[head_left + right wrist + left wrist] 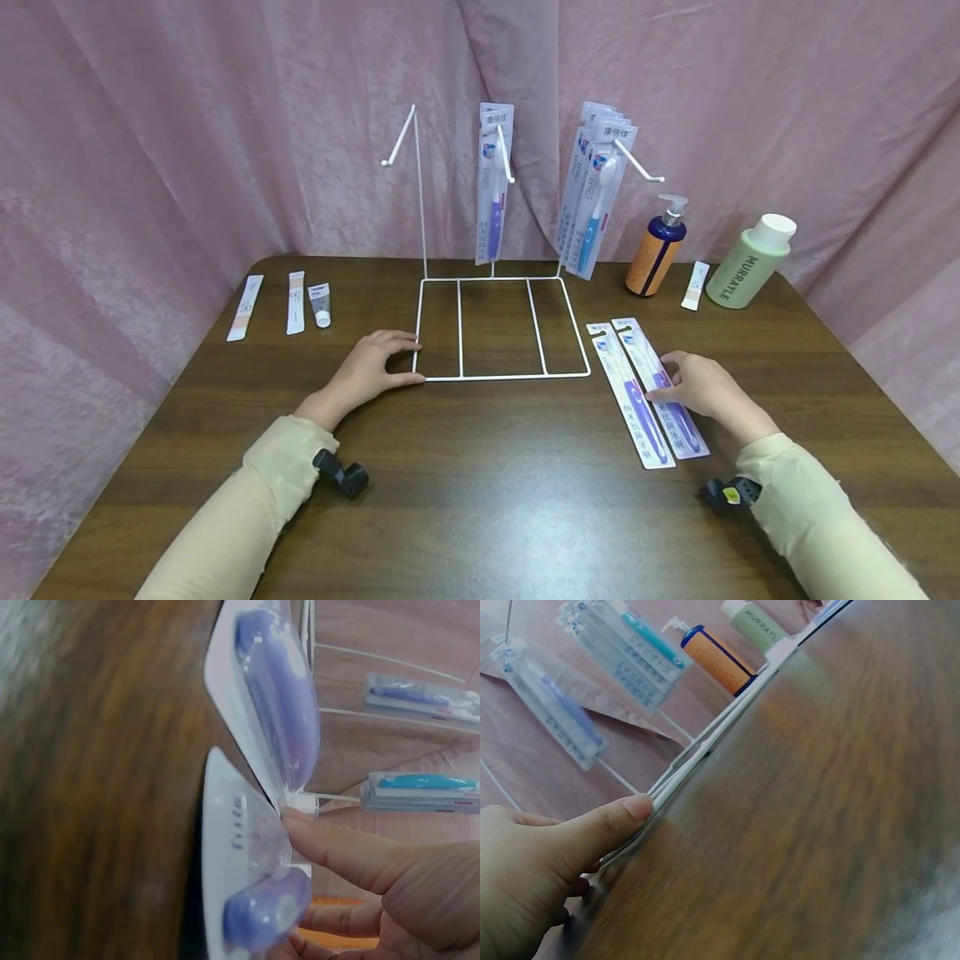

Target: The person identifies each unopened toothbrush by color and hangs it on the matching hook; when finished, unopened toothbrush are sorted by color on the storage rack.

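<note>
A white wire display rack [501,378] stands on the table, with three upright hooks. My left hand [369,367] holds its front left base corner, thumb at the front wire and fingers along the side wire. Two packaged toothbrushes with purple handles lie side by side to the right of the rack. My right hand [701,385] grips the right toothbrush pack [663,392] between thumb and fingers; the left toothbrush pack [632,400] lies beside it. In the right wrist view the thumb is at the gripped pack's near edge, with fingers partly hidden behind it.
Purple toothbrush packs [495,183] hang on the middle hook, several blue-handled packs [596,187] on the right one. The left hook [399,137] is bare. A pump bottle [656,254], sachet [695,286] and green bottle [750,262] stand or lie back right. Sachets [296,302] and a small tube [320,305] lie left.
</note>
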{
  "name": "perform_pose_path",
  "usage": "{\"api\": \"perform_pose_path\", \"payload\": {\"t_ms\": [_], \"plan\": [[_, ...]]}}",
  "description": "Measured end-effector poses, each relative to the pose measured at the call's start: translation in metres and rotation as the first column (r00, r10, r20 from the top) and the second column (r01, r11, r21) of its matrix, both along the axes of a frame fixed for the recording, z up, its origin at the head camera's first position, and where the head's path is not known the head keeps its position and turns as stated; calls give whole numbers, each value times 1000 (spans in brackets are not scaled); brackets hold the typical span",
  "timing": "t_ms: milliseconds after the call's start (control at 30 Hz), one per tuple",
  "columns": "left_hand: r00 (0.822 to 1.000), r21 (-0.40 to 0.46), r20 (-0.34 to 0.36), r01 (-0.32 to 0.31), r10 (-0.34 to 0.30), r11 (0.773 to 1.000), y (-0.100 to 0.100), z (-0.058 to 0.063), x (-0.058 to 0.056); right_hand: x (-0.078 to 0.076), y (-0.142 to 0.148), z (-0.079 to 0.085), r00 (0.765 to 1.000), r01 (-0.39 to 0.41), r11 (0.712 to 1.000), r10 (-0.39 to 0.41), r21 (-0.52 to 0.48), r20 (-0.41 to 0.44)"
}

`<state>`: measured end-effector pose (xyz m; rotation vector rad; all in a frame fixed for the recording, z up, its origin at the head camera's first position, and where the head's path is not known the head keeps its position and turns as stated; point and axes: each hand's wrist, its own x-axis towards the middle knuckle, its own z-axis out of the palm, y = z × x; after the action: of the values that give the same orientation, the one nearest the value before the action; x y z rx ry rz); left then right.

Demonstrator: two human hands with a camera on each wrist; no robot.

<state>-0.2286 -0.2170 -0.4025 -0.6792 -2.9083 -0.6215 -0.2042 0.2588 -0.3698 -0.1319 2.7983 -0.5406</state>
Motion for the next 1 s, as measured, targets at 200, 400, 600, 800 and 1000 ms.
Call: {"api": "perform_pose_path", "payload": {"t_ms": [200, 400, 600, 800, 1000], "plan": [[1000, 2, -25, 15, -15, 1000, 1, -1, -1, 1, 8, -3, 1000, -20, 998, 20, -55, -3], [1000, 8, -20, 14, -14, 1000, 1, 0, 0, 6, 16, -4, 999, -35, 990, 35, -135, -2], [1000, 8, -16, 15, -15, 1000, 2, 2, 1, 9, 23, 0, 1000, -21, 984, 21, -179, -4], [1000, 2, -3, 5, -5, 1000, 1, 1, 1, 12, 28, 12, 995, -11, 976, -10, -217, -96], [1000, 0, 4, -1, 1, 1000, 0, 1, 1, 15, 30, 27, 980, 3, 975, -46, -220, -191]]}}
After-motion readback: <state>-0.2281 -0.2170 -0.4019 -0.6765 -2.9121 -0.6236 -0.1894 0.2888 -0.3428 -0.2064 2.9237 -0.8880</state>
